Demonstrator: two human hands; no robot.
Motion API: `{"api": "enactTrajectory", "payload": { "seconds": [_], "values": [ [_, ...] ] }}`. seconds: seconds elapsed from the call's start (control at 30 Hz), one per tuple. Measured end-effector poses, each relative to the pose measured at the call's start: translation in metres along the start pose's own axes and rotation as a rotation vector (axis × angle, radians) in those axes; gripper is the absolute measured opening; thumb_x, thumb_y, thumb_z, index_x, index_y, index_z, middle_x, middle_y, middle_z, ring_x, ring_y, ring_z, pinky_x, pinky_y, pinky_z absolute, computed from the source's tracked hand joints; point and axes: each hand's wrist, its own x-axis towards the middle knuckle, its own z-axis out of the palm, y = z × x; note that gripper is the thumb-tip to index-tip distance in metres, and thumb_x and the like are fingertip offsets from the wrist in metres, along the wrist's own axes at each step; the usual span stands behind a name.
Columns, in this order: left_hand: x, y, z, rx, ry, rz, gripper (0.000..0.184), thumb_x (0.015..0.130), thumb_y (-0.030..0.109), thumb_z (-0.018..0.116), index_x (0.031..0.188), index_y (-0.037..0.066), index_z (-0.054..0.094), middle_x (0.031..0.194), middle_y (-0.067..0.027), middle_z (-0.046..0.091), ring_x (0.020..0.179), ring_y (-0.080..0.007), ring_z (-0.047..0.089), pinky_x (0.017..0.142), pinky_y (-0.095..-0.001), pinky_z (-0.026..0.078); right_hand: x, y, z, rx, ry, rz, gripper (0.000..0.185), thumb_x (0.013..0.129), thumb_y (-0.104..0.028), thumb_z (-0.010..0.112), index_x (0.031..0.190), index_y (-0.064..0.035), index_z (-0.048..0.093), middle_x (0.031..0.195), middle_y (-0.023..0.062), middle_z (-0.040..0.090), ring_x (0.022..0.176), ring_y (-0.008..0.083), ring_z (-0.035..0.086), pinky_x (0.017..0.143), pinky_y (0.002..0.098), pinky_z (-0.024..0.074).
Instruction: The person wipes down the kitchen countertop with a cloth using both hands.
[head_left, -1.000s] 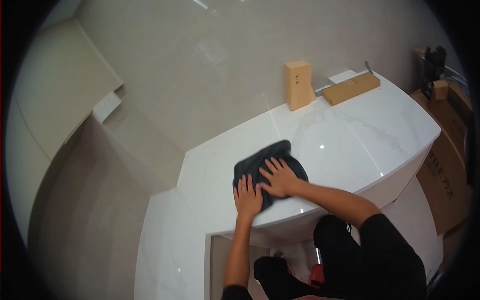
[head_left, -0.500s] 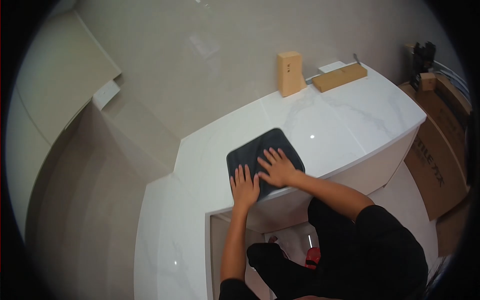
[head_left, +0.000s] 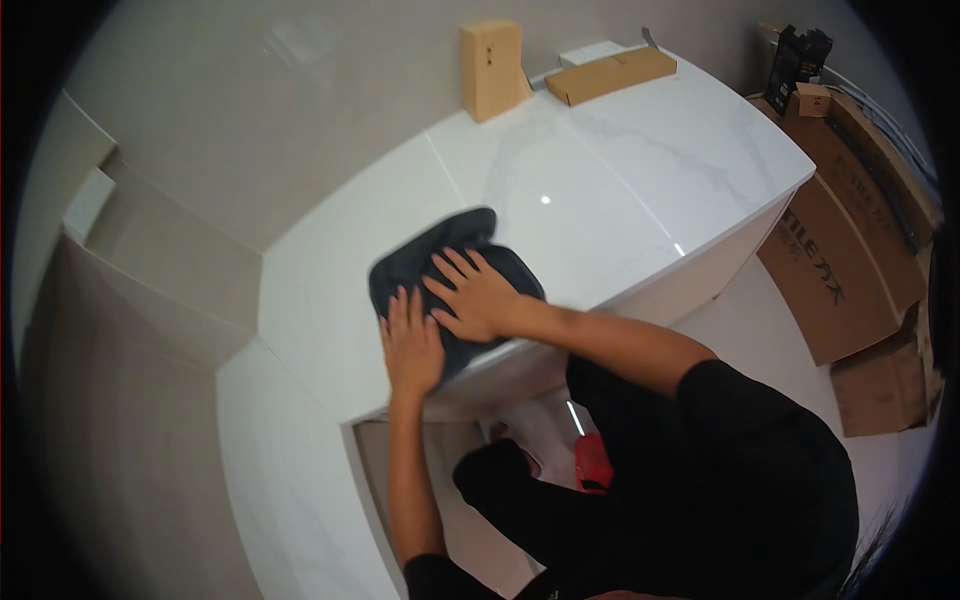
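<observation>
A dark grey square pad with rounded corners, like a seat cushion or mat (head_left: pixel 432 245), lies on the white marble-look counter (head_left: pixel 600 215) near its front edge. Its far part is bent or bunched, with a notch on the right side. On its left front part rests my left hand (head_left: pixel 413 348), palm down and fingers stretched out. My right hand (head_left: pixel 478 300) presses flat on the middle of the pad, fingers spread. Both palms hide part of the pad, and whether anything lies under it is hidden.
At the counter's back stand a tan box (head_left: pixel 492 72) and a flat brown box (head_left: pixel 612 75) beside a white item (head_left: pixel 590 53). Large cardboard (head_left: pixel 820 255) leans to the right. A wall runs behind the counter. Red footwear (head_left: pixel 592 462) shows below.
The pad, which lay flat and square, has become bent and notched on its far right side. Both hands stay on it. The view has shifted, so the counter appears further up and left.
</observation>
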Motion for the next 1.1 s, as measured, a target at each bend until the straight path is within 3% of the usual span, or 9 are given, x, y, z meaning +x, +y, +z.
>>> {"api": "enactTrajectory", "payload": {
  "seconds": [0.33,1.1],
  "values": [
    [0.067,-0.033,0.011,-0.072,0.05,-0.167,0.053,0.1,0.03,0.04,0.147,0.005,0.045,0.157,-0.0157,0.036,0.148,-0.0311,0.029,0.121,-0.0484,0.017,0.079,0.019,0.019,-0.004,0.003,0.03,0.062,0.099,-0.046,0.035,0.15,-0.0094,0.042,0.158,0.0225,0.032,0.149,0.0391,0.024,0.12,0.0546,0.0152],
    [0.118,-0.075,0.046,-0.236,0.207,-0.23,0.054,0.092,0.036,0.051,0.137,0.007,0.054,0.148,-0.0171,0.049,0.14,-0.0332,0.041,0.119,-0.0476,0.023,0.108,0.031,0.048,0.02,0.114,0.006,0.053,0.097,-0.037,0.041,0.14,-0.0081,0.052,0.15,0.0225,0.044,0.143,0.0387,0.034,0.118,0.0538,0.0219]
  ]
}}
